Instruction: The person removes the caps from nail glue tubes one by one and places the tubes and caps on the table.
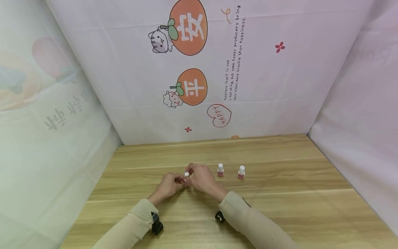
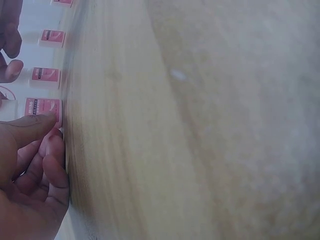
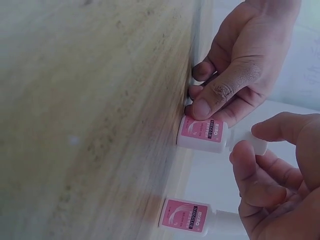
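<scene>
A small bottle with a white cap (image 1: 187,174) stands between the hands. My left hand (image 1: 169,185) grips its lower part, the thumb lying on the pink label (image 3: 201,129) in the right wrist view. My right hand (image 1: 202,178) has its thumb and fingertips round the white cap (image 3: 258,145). The bottle's base rests on the table. Another bottle (image 3: 184,216) with a pink label stands close by, below my right hand in the right wrist view; in the head view I cannot make it out.
Two more white-capped bottles, one nearer (image 1: 220,170) and one farther right (image 1: 241,172), stand upright on the wooden table (image 1: 264,207). A printed white cloth (image 1: 255,114) hangs behind the table, with further cloth at both sides.
</scene>
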Available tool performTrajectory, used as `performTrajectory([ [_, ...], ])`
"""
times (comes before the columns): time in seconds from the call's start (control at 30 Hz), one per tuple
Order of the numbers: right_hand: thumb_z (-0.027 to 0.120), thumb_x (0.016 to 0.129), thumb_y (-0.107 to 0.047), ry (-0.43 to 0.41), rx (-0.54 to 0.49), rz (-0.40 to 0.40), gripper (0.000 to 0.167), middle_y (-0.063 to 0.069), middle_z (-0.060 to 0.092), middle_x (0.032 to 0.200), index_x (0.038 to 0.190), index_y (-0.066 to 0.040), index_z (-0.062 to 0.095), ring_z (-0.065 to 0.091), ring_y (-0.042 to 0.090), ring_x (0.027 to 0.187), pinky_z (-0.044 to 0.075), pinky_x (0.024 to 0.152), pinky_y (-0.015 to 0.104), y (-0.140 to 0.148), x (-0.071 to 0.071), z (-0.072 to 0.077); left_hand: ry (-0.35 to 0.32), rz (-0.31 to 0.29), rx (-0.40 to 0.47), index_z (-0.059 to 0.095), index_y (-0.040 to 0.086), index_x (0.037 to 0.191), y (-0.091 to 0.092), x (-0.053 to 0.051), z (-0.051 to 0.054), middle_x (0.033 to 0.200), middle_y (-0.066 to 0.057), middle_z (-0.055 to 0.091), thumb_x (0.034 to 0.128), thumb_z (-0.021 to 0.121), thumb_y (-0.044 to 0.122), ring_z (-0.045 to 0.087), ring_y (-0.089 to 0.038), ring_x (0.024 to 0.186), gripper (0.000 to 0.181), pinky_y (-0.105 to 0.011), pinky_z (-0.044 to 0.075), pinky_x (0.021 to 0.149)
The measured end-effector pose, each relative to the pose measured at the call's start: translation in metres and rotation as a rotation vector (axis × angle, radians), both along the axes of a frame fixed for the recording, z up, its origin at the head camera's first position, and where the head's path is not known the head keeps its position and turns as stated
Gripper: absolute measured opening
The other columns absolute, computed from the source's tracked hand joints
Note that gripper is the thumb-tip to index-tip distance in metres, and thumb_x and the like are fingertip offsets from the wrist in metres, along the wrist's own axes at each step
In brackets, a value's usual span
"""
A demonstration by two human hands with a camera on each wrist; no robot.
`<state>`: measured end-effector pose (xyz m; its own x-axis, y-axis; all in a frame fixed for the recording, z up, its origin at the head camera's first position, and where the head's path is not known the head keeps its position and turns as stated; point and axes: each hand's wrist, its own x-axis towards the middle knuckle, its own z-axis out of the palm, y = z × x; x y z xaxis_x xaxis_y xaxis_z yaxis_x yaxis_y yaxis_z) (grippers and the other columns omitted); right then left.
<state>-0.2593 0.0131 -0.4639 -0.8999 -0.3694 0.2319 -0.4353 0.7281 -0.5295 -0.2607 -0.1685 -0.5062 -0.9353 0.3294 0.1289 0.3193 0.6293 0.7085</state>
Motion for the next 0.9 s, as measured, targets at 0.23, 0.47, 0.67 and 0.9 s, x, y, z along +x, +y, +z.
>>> performTrajectory([
  [0.23, 0.077, 0.084, -0.023, -0.023, -0.008, -0.016, 0.016, 0.001, 0.074, 0.089, 0.095, -0.016, 0.068, 0.064, 0.014, 0.078, 0.049, 0.070, 0.029, 0.0006, -0.0007, -0.0001, -0.014, 0.010, -0.007, 0.076, 0.004, 0.095, 0.0009, 0.0006, 0.0010, 0.087, -0.008, 0.076, 0.0851, 0.073, -0.001, 0.069, -0.013, 0.078, 0.012, -0.020, 0.053, 0.067],
  [0.47, 0.077, 0.085, -0.024, -0.018, 0.016, -0.009, 0.018, 0.001, 0.074, 0.093, 0.099, -0.015, 0.069, 0.065, 0.015, 0.081, 0.051, 0.073, 0.031, 0.0004, -0.0007, -0.0006, -0.013, 0.011, -0.004, 0.076, 0.004, 0.094, 0.0007, 0.0003, 0.0003, 0.088, -0.007, 0.076, 0.0845, 0.072, -0.003, 0.068, -0.013, 0.078, 0.012, -0.019, 0.053, 0.066],
  [0.67, 0.077, 0.085, -0.024, -0.026, 0.012, -0.007, 0.015, 0.000, 0.074, 0.092, 0.096, -0.017, 0.068, 0.065, 0.014, 0.079, 0.050, 0.071, 0.029, 0.0008, -0.0016, -0.0012, -0.025, 0.012, 0.007, 0.076, 0.004, 0.096, 0.0004, 0.0001, -0.0003, 0.087, -0.007, 0.076, 0.0849, 0.073, -0.001, 0.068, -0.012, 0.077, 0.013, -0.020, 0.053, 0.066],
  [0.9, 0.077, 0.085, -0.025, -0.018, 0.030, -0.003, 0.018, 0.000, 0.074, 0.093, 0.099, -0.017, 0.069, 0.064, 0.013, 0.080, 0.050, 0.073, 0.030, 0.0004, -0.0004, -0.0006, -0.034, 0.021, 0.004, 0.076, 0.004, 0.095, 0.0004, 0.0005, 0.0007, 0.088, -0.007, 0.076, 0.0840, 0.072, -0.002, 0.066, -0.011, 0.078, 0.013, -0.019, 0.052, 0.067],
])
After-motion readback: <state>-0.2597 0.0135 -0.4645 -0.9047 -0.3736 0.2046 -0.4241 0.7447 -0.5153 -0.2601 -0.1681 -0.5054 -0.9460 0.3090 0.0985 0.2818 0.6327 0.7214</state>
